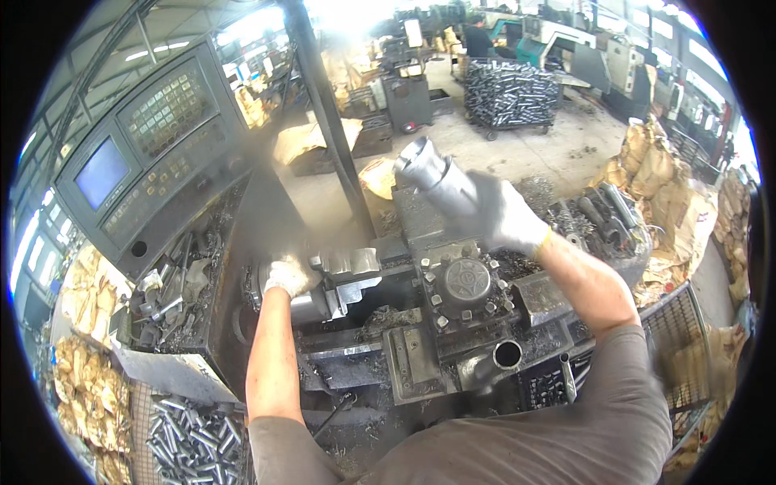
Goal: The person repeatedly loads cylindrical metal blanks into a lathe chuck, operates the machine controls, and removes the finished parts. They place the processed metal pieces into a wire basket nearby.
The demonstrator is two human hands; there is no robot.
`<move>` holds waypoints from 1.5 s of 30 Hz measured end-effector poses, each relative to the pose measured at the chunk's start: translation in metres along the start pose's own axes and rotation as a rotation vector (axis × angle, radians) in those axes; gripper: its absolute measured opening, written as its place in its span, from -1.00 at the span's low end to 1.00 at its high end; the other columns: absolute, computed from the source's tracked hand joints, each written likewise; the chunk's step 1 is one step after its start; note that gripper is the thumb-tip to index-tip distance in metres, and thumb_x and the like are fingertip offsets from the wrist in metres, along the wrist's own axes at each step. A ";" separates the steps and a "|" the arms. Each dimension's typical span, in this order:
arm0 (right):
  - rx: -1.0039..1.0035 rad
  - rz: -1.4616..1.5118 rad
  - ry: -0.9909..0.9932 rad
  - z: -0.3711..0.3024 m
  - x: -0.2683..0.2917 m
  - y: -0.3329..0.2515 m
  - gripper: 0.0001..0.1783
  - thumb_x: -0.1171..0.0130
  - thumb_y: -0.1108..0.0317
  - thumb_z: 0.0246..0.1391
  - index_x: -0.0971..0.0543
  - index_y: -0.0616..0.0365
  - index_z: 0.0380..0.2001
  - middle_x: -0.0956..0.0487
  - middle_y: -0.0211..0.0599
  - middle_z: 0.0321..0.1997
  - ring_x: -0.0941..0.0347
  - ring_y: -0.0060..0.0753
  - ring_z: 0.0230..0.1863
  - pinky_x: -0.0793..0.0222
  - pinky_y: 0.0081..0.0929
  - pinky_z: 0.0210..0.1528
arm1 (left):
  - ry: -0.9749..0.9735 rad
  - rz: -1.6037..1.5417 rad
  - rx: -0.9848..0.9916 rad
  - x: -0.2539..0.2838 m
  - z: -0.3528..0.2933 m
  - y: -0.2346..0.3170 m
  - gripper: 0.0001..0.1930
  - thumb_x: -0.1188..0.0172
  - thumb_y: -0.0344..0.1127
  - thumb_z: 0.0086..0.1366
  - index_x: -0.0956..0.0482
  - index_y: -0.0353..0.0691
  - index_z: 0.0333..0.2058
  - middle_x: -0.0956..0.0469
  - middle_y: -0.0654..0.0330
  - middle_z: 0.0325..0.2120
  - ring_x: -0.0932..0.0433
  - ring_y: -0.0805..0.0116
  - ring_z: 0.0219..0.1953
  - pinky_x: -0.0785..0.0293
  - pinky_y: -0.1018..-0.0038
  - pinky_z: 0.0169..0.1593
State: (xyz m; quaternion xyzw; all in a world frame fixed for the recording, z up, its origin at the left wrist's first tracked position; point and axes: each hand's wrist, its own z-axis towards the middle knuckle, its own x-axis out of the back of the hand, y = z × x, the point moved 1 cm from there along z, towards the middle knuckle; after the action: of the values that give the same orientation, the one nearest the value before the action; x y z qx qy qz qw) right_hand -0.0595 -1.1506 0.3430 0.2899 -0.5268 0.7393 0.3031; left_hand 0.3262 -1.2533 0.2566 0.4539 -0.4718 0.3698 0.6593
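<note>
My right hand (513, 218), in a whitish work glove, grips a stepped, hollow steel cylinder (447, 184) above the lathe. The cylinder is tilted, its open end pointing up and to the left. Lower left, my gloved left hand (289, 276) rests against the round metal chuck (309, 307); its fingers are too blurred to make out. Stepped chuck jaws (356, 289) stick out to the right of that hand. Between my arms sits a square tool post (467, 280) with a round cap and several bolts around it.
A control panel (101, 174) with a lit screen stands at left. Metal tubes fill a bin (194, 440) at lower left and a wheeled cart (511, 93) farther off. A hollow steel tube (508, 354) stands near my body. Brown sacks (675, 206) line the right side.
</note>
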 end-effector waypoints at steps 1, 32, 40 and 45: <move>0.031 -0.002 -0.098 -0.023 0.000 -0.021 -0.41 -0.53 0.30 -0.04 -0.60 0.29 0.05 -0.76 -0.10 -0.23 -0.73 -0.40 -0.36 -0.66 -0.39 -0.36 | 0.067 -0.149 -0.051 -0.007 -0.015 0.015 0.04 -0.56 -0.12 -0.03 -0.32 -0.21 0.45 -0.49 -0.20 0.28 -0.46 -0.19 0.35 -0.43 0.08 0.41; -1.572 0.203 1.112 -0.729 0.031 0.285 -0.50 -0.52 0.08 0.08 -0.74 0.24 -0.05 -0.76 -0.12 -0.37 -0.71 -0.26 -0.37 -0.60 -0.19 -0.43 | -0.540 -1.713 0.286 -0.225 -0.243 0.066 -0.48 0.09 0.01 0.61 -0.56 -0.33 0.17 -0.69 -0.08 -0.02 -0.76 0.03 -0.17 -0.77 0.08 -0.08; -0.580 0.101 0.006 -0.294 -0.089 0.044 -0.01 -0.56 0.08 -0.05 -0.40 0.23 0.41 -0.77 0.05 -0.05 -0.74 0.02 0.03 -0.61 -0.16 0.11 | -0.799 -2.121 0.656 -0.186 -0.273 0.118 -0.51 -0.09 0.05 0.61 -0.50 -0.20 0.26 -0.71 0.07 -0.06 -0.77 0.01 -0.13 -0.77 0.09 -0.08; -0.218 -0.036 -0.031 -0.250 -0.161 0.031 -0.35 -0.51 0.04 0.01 -0.60 0.06 0.13 -0.76 0.04 -0.09 -0.74 0.16 -0.10 -0.67 -0.06 -0.05 | -0.755 -1.930 0.603 -0.169 -0.294 0.110 -0.38 -0.05 0.27 0.56 -0.52 -0.20 0.19 -0.68 0.03 -0.05 -0.75 0.11 -0.10 -0.77 0.06 -0.03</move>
State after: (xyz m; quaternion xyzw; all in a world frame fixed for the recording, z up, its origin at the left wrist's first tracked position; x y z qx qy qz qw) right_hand -0.0060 -0.9434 0.1345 0.2763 -0.6034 0.6674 0.3378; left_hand 0.2615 -0.9502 0.0800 0.8627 0.0228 -0.3688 0.3452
